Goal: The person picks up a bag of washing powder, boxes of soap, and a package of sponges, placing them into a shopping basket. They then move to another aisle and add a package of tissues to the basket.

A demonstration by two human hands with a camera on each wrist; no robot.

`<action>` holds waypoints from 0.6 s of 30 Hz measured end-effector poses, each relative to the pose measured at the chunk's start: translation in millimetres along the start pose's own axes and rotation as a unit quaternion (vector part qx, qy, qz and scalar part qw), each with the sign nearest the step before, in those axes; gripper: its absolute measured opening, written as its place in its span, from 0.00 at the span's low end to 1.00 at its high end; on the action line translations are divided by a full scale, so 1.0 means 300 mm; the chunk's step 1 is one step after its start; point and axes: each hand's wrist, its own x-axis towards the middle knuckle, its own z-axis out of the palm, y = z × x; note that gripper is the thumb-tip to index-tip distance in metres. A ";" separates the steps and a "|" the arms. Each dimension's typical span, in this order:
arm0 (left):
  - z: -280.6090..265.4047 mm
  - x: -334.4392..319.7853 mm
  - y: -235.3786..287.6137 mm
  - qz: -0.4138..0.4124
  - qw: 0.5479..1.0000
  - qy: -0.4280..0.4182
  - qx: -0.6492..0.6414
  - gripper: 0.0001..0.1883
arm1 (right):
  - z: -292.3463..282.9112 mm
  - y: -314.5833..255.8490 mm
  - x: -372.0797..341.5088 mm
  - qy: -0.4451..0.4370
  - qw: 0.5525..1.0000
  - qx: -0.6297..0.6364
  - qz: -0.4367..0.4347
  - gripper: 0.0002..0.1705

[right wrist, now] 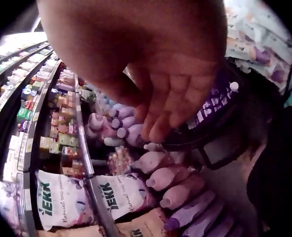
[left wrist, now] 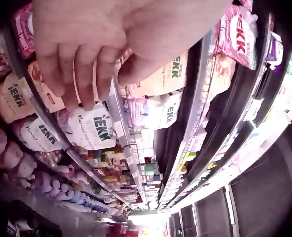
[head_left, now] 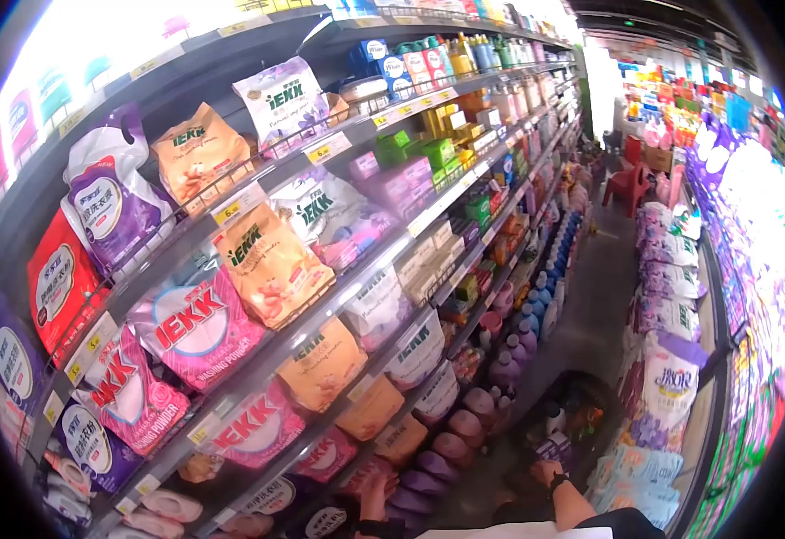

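My left hand (head_left: 376, 494) is low beside the shelf, near the pink and purple bottles (head_left: 433, 463). Its fingers hang relaxed with nothing in them in the left wrist view, overlapping white and orange IEKK washing powder bags (left wrist: 92, 129). The right hand (head_left: 549, 472) is over the near end of a dark shopping basket (head_left: 603, 386). Loosely bent fingers show in the right wrist view, with no item between them. A purple package with white lettering (right wrist: 217, 101) lies in the basket, partly hidden behind that hand.
Shelves along the left hold pink IEKK powder bags (head_left: 190, 314), orange bags (head_left: 262, 265) and boxes. Bottles stand in a row on the floor. To the right are stacked detergent bags (head_left: 671, 377). A red chair (head_left: 628, 187) stands farther down the aisle (head_left: 590, 296).
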 end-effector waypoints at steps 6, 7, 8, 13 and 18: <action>0.170 -0.041 0.048 0.009 1.000 0.012 -0.003 0.15 | -0.096 -0.105 0.045 0.044 0.995 -0.066 0.061 0.14; 0.167 -0.042 0.044 0.006 1.000 0.022 -0.007 0.15 | -0.107 -0.092 0.046 0.096 0.989 -0.102 0.053 0.12; 0.154 -0.031 0.033 0.022 1.000 0.016 0.002 0.16 | -0.111 -0.079 0.062 0.097 0.987 -0.114 0.063 0.13; 0.135 -0.045 0.041 0.044 0.998 0.032 0.010 0.16 | -0.018 -0.105 0.095 0.026 0.991 -0.109 0.072 0.14; 0.122 -0.037 0.011 0.036 0.999 0.019 -0.012 0.15 | 0.061 -0.165 0.126 -0.005 0.976 -0.213 0.038 0.16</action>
